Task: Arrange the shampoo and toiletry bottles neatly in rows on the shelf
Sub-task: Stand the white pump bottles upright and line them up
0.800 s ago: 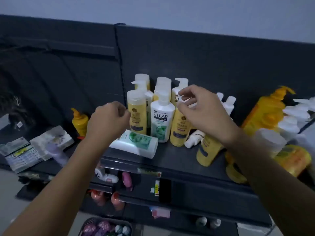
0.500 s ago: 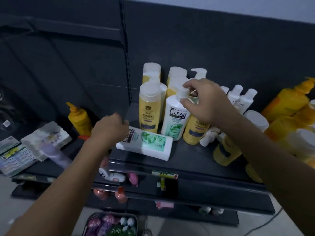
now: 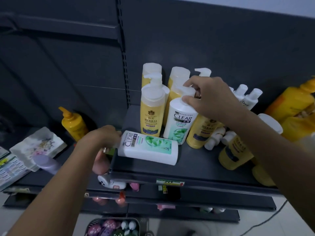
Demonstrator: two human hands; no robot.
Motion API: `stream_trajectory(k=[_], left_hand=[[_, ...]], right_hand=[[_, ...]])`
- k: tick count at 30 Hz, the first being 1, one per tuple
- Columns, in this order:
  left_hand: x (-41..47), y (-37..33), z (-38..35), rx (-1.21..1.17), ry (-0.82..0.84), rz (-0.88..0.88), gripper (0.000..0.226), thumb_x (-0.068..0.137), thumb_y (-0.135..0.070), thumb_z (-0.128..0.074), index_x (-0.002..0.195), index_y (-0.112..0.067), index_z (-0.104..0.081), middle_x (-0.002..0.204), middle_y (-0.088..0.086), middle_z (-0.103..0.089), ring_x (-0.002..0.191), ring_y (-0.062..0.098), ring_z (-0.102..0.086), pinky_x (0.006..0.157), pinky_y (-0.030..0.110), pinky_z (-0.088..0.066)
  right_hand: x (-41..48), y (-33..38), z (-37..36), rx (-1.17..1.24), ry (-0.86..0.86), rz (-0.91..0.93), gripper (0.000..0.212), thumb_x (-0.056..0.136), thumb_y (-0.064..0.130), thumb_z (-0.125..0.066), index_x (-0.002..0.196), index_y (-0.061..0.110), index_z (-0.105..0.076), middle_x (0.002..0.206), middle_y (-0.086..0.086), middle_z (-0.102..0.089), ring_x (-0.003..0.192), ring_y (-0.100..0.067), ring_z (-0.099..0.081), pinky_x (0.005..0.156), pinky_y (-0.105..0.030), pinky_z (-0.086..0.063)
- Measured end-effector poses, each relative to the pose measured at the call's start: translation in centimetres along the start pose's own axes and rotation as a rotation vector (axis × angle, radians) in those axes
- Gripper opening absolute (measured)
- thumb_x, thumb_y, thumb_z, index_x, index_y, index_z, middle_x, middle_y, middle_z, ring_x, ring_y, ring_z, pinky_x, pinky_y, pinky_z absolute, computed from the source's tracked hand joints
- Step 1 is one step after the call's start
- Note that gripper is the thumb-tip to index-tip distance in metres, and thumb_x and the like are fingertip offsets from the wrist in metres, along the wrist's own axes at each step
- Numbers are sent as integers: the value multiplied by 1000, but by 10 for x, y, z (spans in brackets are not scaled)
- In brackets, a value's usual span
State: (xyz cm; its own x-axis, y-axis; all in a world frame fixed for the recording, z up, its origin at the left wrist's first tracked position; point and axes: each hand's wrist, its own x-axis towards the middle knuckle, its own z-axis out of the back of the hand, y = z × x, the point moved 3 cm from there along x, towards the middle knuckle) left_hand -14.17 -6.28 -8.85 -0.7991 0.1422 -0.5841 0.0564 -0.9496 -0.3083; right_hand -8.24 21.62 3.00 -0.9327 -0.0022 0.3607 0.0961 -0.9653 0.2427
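While your left hand (image 3: 100, 142) curls round its cap end, the lying bottle (image 3: 148, 149), white with a green CLEAR label, rests at the front left corner of the shelf (image 3: 196, 169), long axis across, base pointing right. Your right hand (image 3: 211, 99) pinches the pump of the upright bottle (image 3: 180, 120); yellow bottles (image 3: 150, 114) crowd just behind.

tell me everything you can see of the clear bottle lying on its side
The lying bottle is white plastic with a green leaf-print label and CLEAR in dark letters. It rests on the dark shelf near the front left corner, label up. The left hand grips its hidden cap end; its base points toward a standing bottle.
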Motion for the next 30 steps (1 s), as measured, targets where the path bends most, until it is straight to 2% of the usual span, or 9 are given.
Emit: stream_trajectory(k=[1, 4, 8, 13, 17, 21, 23, 28, 30], left_hand=[[-3, -3, 5, -8, -32, -14, 22, 99, -23, -58, 78, -16, -56, 96, 11, -64, 83, 25, -59, 69, 32, -48], [-14, -16, 22, -90, -178, -38, 31, 104, -32, -50, 76, -19, -51, 101, 10, -59, 94, 28, -55, 81, 33, -43], [-41, -40, 42, -145, -401, -74, 39, 101, -46, -54, 108, -9, -66, 100, 15, -65, 92, 33, -62, 72, 36, -45], [-79, -78, 50, -43, -596, -267, 42, 93, -52, -63, 83, -11, -67, 83, 11, -64, 80, 34, -62, 60, 36, -45], [-98, -106, 47, 72, -635, -439, 37, 88, -49, -71, 98, -14, -72, 101, 9, -67, 96, 33, -61, 80, 43, -55], [-103, -114, 45, 215, -664, -603, 40, 89, -43, -72, 119, -17, -69, 119, 8, -66, 115, 31, -57, 97, 42, -45], [-102, -112, 46, 259, -688, -658, 39, 88, -41, -73, 119, -17, -69, 116, 5, -67, 112, 29, -58, 98, 44, -44], [-98, -107, 53, 274, -668, -680, 31, 84, -51, -71, 107, -30, -68, 106, -7, -66, 83, 17, -53, 93, 47, -47], [-99, -109, 55, 251, -634, -673, 32, 82, -51, -74, 107, -31, -69, 108, -8, -68, 82, 15, -53, 92, 45, -49]], right_hand=[[1, -1, 0, 2, 5, 3, 38, 87, 34, -75, 120, 17, -68, 85, 6, -59, 84, -22, -63, 81, -44, -56], [2, -1, 0, 4, 4, 24, 38, 86, 33, -76, 119, 16, -68, 83, 5, -59, 83, -22, -62, 78, -41, -55], [1, -1, 1, 1, -5, 40, 38, 86, 34, -76, 118, 15, -69, 82, -1, -66, 84, -24, -64, 77, -42, -56], [1, -5, 4, 12, 17, 35, 38, 84, 36, -77, 116, 18, -70, 81, 6, -60, 90, -22, -62, 80, -44, -56], [6, -5, 7, 34, 77, 15, 37, 84, 40, -78, 116, 22, -71, 72, 16, -52, 94, -16, -59, 88, -39, -55], [11, -11, 28, 90, 173, -40, 36, 87, 38, -77, 119, 22, -73, 90, 8, -73, 87, -4, -63, 85, -24, -52], [11, -18, 44, 116, 166, -80, 34, 87, 38, -76, 117, 22, -73, 92, 7, -76, 88, -1, -67, 86, -22, -54], [2, -33, 57, 135, 162, -137, 35, 85, 43, -76, 114, 24, -73, 93, 9, -76, 96, -5, -66, 95, -34, -55], [1, -31, 53, 140, 185, -115, 39, 84, 45, -77, 116, 24, -73, 93, 11, -75, 97, -6, -65, 100, -33, -51]])
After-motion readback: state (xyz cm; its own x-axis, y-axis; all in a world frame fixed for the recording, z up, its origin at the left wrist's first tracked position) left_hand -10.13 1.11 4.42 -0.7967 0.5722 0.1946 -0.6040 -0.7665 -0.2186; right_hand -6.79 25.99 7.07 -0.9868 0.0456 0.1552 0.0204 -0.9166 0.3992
